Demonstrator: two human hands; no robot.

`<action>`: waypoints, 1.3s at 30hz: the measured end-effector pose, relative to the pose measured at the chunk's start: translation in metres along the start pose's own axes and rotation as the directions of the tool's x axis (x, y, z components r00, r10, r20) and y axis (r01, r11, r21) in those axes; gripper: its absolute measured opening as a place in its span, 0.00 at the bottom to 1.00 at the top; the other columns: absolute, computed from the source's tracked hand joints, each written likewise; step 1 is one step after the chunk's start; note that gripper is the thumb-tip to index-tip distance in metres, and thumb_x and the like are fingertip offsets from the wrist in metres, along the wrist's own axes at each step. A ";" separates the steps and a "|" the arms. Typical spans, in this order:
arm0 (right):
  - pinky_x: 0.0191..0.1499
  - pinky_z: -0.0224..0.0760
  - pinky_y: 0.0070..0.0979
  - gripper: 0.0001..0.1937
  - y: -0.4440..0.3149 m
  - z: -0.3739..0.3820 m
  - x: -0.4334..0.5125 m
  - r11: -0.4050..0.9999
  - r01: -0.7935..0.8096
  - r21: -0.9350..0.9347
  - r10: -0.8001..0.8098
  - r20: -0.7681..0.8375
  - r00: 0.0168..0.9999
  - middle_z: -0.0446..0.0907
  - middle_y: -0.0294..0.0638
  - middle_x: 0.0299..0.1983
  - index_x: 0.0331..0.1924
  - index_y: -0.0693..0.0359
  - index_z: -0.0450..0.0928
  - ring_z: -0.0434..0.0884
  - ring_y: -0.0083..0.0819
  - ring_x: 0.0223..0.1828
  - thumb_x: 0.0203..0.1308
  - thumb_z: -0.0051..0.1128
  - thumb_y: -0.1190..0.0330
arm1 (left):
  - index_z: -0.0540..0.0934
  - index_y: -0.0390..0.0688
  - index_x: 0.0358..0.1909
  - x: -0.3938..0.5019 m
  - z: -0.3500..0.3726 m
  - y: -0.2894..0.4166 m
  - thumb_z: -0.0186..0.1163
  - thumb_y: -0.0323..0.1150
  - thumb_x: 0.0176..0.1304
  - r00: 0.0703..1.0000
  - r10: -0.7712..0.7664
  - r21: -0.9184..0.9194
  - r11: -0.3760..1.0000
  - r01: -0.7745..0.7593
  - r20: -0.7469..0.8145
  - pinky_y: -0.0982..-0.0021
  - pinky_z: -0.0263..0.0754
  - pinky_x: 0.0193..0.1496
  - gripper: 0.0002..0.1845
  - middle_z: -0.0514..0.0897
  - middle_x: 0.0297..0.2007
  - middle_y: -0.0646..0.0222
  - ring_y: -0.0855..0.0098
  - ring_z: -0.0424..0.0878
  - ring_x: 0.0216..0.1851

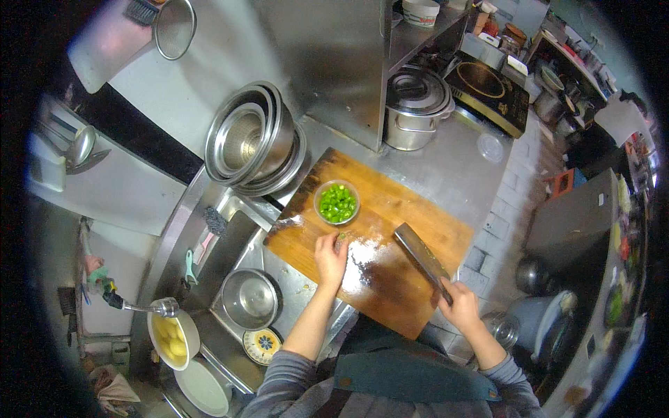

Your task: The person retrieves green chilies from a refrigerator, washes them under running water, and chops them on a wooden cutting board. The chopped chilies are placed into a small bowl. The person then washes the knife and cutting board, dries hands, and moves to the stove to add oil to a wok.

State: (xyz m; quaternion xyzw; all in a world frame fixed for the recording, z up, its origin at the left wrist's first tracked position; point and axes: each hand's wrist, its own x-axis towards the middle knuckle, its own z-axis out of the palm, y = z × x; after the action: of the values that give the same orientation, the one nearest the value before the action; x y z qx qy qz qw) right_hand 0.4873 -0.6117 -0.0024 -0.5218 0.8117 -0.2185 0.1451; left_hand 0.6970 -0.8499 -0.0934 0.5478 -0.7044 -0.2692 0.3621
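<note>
My left hand (330,257) is over the wet wooden cutting board (387,183), with a small green scrap (342,236) at its fingertips, seemingly pinched between thumb and finger. Just beyond it, a clear round plastic tub (316,210) full of chopped green peppers (337,202) stands on the board. In my right hand (461,307) is the handle of a cleaver (422,255). Its broad blade lies over the right part of the board, edge hard to make out, with small green bits on it.
Nested steel bowls (279,151) stand beyond the board's left corner. The sink (230,251) at left has a steel pot (235,300), a patterned dish (261,342) and a bowl of peeled potatoes (191,334) about it. A lidded stockpot (415,128) and an induction cooker (488,94) sit behind.
</note>
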 end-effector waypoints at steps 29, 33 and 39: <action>0.56 0.65 0.39 0.24 0.194 -0.048 0.245 0.966 -0.185 -0.179 0.111 -0.356 0.928 0.63 0.52 0.57 0.50 0.59 0.71 0.65 0.49 0.57 0.45 0.62 0.66 | 0.73 0.37 0.30 0.083 -0.054 0.023 0.56 0.36 0.63 0.746 -0.527 -0.357 0.660 0.661 0.407 0.71 0.79 0.22 0.11 0.76 0.23 0.69 0.72 0.77 0.19; 0.61 0.57 0.48 0.39 0.233 -0.062 0.348 0.919 -0.328 -0.219 0.284 -0.211 0.936 0.57 0.51 0.62 0.60 0.50 0.62 0.58 0.51 0.62 0.41 0.70 0.59 | 0.76 0.34 0.38 0.040 -0.054 0.051 0.57 0.34 0.62 0.733 -0.405 -0.483 0.562 0.671 0.547 0.62 0.83 0.37 0.12 0.81 0.36 0.59 0.64 0.82 0.34; 0.60 0.55 0.50 0.47 0.274 -0.065 0.388 0.951 -0.264 -0.163 0.278 0.068 0.958 0.57 0.52 0.62 0.64 0.46 0.58 0.55 0.54 0.62 0.35 0.73 0.53 | 0.76 0.34 0.42 -0.027 0.029 0.158 0.55 0.31 0.61 0.697 -0.402 -0.638 0.292 0.712 0.594 0.57 0.80 0.44 0.12 0.80 0.43 0.56 0.60 0.80 0.42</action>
State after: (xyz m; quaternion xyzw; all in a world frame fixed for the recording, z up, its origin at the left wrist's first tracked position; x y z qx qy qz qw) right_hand 0.0817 -0.8535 -0.0886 -0.4241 0.8827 -0.1100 0.1700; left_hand 0.5864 -0.7838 0.0056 0.4635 -0.2908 -0.7659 0.3376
